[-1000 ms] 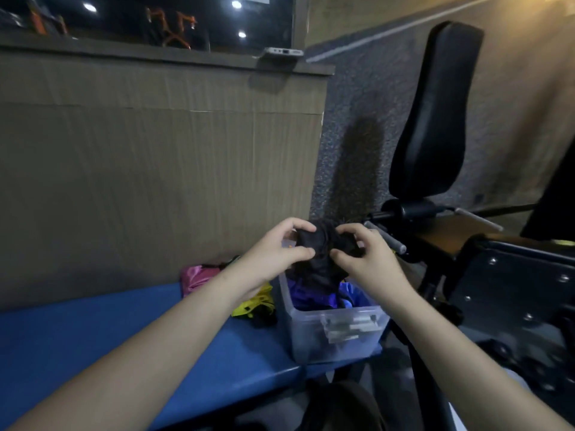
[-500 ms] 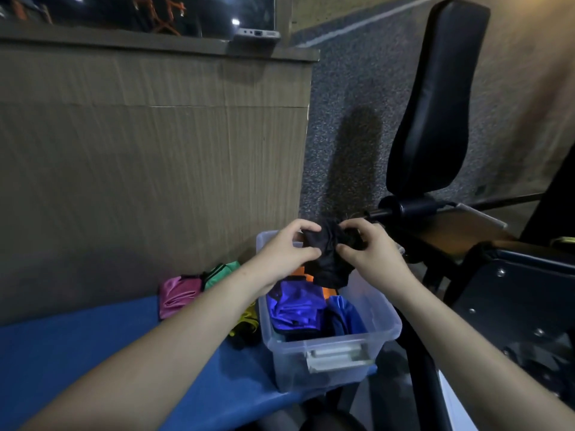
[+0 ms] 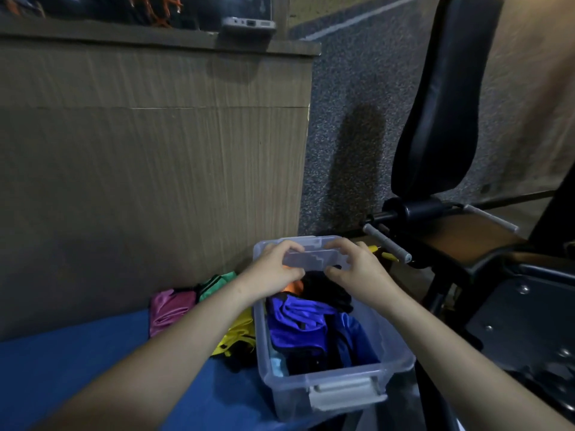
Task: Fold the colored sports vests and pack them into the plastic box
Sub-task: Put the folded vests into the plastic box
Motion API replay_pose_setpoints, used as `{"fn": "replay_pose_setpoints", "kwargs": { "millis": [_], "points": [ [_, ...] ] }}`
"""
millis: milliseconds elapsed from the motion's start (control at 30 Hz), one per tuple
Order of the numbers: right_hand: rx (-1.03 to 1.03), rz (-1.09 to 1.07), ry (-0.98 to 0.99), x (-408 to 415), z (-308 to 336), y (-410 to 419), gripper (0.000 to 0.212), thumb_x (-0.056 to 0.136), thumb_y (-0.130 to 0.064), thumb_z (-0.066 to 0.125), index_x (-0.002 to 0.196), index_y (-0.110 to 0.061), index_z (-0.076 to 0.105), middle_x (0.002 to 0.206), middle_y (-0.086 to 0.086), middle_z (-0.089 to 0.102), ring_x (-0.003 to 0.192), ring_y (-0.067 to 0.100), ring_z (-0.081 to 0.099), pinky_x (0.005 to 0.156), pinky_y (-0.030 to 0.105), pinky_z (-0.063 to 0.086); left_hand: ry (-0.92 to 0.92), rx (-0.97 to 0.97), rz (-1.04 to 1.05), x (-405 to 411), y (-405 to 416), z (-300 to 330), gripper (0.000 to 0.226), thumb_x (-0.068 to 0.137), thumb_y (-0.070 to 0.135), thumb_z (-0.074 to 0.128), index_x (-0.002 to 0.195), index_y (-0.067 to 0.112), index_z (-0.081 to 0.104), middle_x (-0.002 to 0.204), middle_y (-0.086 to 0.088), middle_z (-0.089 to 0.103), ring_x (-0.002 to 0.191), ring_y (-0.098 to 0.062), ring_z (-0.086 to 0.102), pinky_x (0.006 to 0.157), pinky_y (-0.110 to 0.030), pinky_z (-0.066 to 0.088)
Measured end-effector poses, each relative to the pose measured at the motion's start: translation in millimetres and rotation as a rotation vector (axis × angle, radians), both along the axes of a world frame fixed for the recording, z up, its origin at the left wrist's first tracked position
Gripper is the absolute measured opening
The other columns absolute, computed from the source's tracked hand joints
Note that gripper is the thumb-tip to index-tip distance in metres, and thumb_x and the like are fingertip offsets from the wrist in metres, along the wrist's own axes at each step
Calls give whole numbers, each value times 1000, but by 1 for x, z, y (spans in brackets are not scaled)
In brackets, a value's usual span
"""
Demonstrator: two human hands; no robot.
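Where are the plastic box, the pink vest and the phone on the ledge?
plastic box (image 3: pixel 329 396): head view, on its clear near wall beside the latch.
pink vest (image 3: pixel 169 307): head view, on the middle of the bundle left of the box.
phone (image 3: pixel 249 23): head view, on its lower edge on the ledge.

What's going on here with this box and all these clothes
A person is packing sports vests into a clear plastic box on a blue bench. Both hands, left hand and right hand, grip the latch at the box's far end. A black vest lies inside with blue ones; pink, green and yellow vests wait beside it.
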State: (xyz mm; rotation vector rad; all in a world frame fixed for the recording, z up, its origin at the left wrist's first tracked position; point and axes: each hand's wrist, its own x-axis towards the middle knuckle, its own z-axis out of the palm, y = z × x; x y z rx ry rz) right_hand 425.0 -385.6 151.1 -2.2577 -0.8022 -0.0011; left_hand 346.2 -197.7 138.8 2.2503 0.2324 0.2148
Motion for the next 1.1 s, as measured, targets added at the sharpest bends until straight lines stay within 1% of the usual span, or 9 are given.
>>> {"fn": "replay_pose_setpoints", "kwargs": {
  "millis": [133, 300, 367, 467, 667, 800, 1000, 1033, 1100],
  "points": [
    [39, 49, -28, -25, 9, 10, 40, 84, -17, 72, 121, -27, 63, 119, 4, 51, 111, 16, 56, 87, 18, 39, -84, -12, 14, -22, 9, 6, 35, 83, 17, 75, 108, 35, 59, 127, -4, 49, 117, -14, 55, 101, -27, 45],
    [76, 106, -62, -64, 26, 32, 33, 84, -19, 71, 107, -39, 60, 109, -1, 55, 96, 14, 60, 84, 29, 47, -192, -60, 69, -64, 26, 17, 29, 78, 18, 76, 100, 33, 63, 121, -12, 57, 111, -19, 62, 99, -27, 48],
    [104, 133, -55, -83, 30, 47, 29, 85, -18, 69, 107, -35, 63, 107, -3, 57, 93, 13, 62, 80, 28, 46, -215, -87, 111, -86, 38, 19, 25, 79, 18, 75, 100, 26, 65, 119, -13, 62, 105, -19, 65, 91, -19, 50],
    [123, 200, -48, -111, 31, 77, 26, 85, -17, 70, 106, -31, 63, 104, -2, 58, 91, 14, 62, 77, 27, 44, -228, -85, 179, -126, 66, 17, 23, 88, 5, 71, 108, 14, 67, 116, -9, 65, 103, -22, 64, 75, -5, 44],
    [120, 263, 5, -166, 7, 149, 34, 81, -15, 74, 108, -33, 64, 100, 3, 62, 92, 20, 63, 86, 33, 50, -209, -167, 321, -200, 132, -12, 21, 91, 2, 66, 111, 10, 65, 112, -9, 66, 100, -22, 63, 73, -8, 44],
    [70, 251, 69, -183, -29, 181, 31, 82, -15, 72, 108, -32, 65, 100, -6, 60, 90, 14, 63, 76, 22, 42, -162, -225, 358, -226, 163, -41, 17, 92, 3, 66, 107, 10, 63, 103, -5, 63, 93, -16, 59, 71, -6, 42],
    [33, 219, 150, -174, -80, 213, 27, 84, -8, 73, 104, -23, 64, 81, -15, 58, 73, 3, 57, 64, 6, 40, -40, -251, 423, -226, 197, -95, 26, 93, 5, 63, 116, 17, 63, 110, -4, 57, 96, -10, 55, 70, -6, 38],
    [35, 207, 162, -171, -88, 219, 29, 83, -11, 74, 107, -24, 65, 83, -14, 59, 77, 7, 60, 70, 9, 43, -26, -260, 432, -222, 202, -103, 28, 93, 8, 63, 119, 19, 63, 111, -3, 57, 94, -9, 54, 71, -9, 39],
    [44, 163, 169, -165, -103, 231, 36, 80, -23, 75, 114, -28, 64, 89, -9, 63, 93, 21, 62, 88, 29, 50, -6, -282, 456, -212, 209, -115, 29, 94, 13, 63, 120, 26, 61, 116, -3, 57, 92, -7, 54, 75, -17, 40]
  ]
}}
